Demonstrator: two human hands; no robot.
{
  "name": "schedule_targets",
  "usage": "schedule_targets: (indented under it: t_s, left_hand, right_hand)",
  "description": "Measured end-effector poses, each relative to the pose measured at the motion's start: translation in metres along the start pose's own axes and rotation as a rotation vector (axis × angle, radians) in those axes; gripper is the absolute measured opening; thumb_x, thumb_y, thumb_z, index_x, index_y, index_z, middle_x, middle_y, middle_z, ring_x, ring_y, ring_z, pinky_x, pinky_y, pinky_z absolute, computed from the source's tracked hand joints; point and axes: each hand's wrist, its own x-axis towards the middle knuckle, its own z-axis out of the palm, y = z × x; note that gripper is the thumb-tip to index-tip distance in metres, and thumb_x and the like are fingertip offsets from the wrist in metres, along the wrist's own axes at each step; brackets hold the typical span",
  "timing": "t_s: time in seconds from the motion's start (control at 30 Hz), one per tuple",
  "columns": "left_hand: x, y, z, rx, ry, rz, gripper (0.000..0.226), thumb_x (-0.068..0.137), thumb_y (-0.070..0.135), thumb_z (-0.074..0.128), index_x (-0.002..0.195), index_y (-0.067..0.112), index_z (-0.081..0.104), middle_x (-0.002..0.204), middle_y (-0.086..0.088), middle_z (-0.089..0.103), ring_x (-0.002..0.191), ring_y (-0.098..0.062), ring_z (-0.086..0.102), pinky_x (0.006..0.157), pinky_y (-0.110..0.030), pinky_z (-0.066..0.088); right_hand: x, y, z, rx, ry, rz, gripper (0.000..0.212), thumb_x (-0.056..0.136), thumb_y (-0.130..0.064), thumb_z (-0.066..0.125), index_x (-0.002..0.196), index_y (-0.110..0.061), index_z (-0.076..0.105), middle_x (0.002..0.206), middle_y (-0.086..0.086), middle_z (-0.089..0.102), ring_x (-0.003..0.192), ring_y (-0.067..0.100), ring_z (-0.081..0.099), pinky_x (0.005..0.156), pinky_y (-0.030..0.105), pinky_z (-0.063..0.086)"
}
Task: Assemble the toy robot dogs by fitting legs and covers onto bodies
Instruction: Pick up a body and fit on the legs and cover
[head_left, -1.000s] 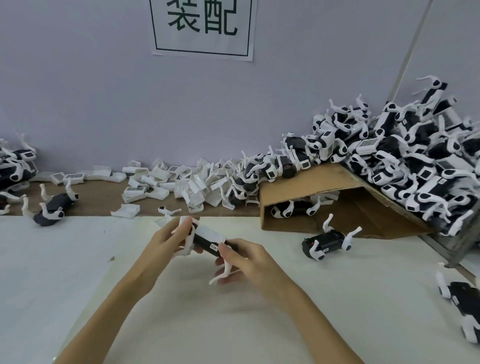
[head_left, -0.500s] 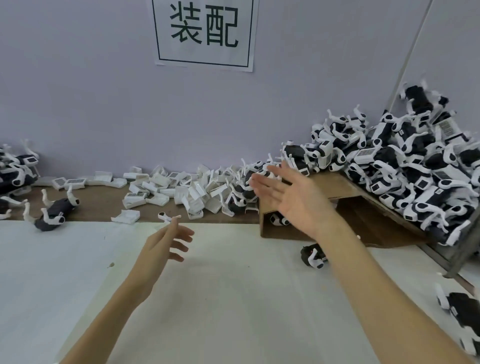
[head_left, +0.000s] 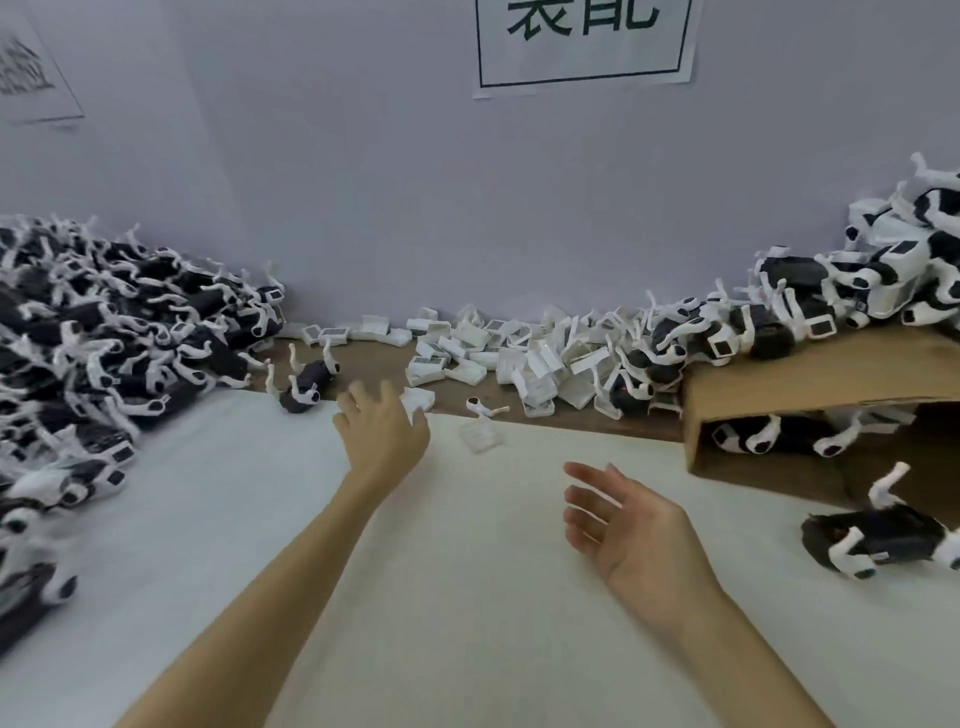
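Observation:
My left hand (head_left: 382, 431) reaches forward over the white mat with spread fingers and holds nothing. Just beyond its fingertips lies a black toy dog body with white legs (head_left: 306, 387) on its back. My right hand (head_left: 631, 535) hovers open above the mat, palm turned left, empty. A heap of white covers (head_left: 519, 358) lies along the wall behind both hands. One loose white leg (head_left: 485, 409) and a single cover (head_left: 482, 436) lie between the hands and that heap. A large pile of dog bodies with legs (head_left: 104, 332) fills the left side.
A tilted cardboard box (head_left: 810, 384) stands at the right with toy dogs piled on top (head_left: 852, 296) and some underneath. Another dog (head_left: 878, 540) lies on the mat by the right edge. A brown table strip (head_left: 379, 364) runs along the wall.
The assembled dog held a second ago is gone from my hands. My right hand has come back from the right pile; my left hand has stretched forward. The view has swung left.

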Motion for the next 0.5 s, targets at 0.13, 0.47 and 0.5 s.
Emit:
schedule_targets:
  t_s: [0.13,0.47,0.5]
  left_hand:
    - [0.062,-0.059,-0.012,0.413,-0.044,-0.035,0.047,0.104,0.025,0.050,0.151,0.022,0.044,0.169,-0.021,0.012,0.154,-0.049,0.012,0.118,-0.069,0.022]
    - [0.080,-0.087,-0.028,0.034,0.011,0.169,0.018,0.093,-0.005,0.068,0.110,0.000,0.071,0.113,-0.018,0.048,0.097,-0.045,0.058,0.083,-0.046,0.046]
    - [0.070,-0.076,-0.030,-0.007,0.052,0.232,0.016,0.093,-0.006,0.068,0.108,0.000,0.072,0.110,-0.016,0.050,0.092,-0.043,0.058,0.080,-0.045,0.046]
  right_hand:
    - [0.004,0.000,-0.004,0.000,-0.027,0.003,0.041,0.094,-0.035,0.063,0.116,-0.003,0.078,0.093,0.013,0.069,0.076,0.023,0.067,0.069,0.032,0.060]
    - [0.007,0.000,-0.006,-0.004,-0.053,0.022,0.043,0.092,-0.036,0.064,0.116,-0.003,0.078,0.091,0.013,0.067,0.075,0.023,0.065,0.070,0.033,0.057]
    - [0.006,-0.001,-0.005,0.000,-0.052,0.018,0.043,0.092,-0.036,0.064,0.116,-0.003,0.078,0.091,0.013,0.067,0.075,0.023,0.064,0.072,0.033,0.056]
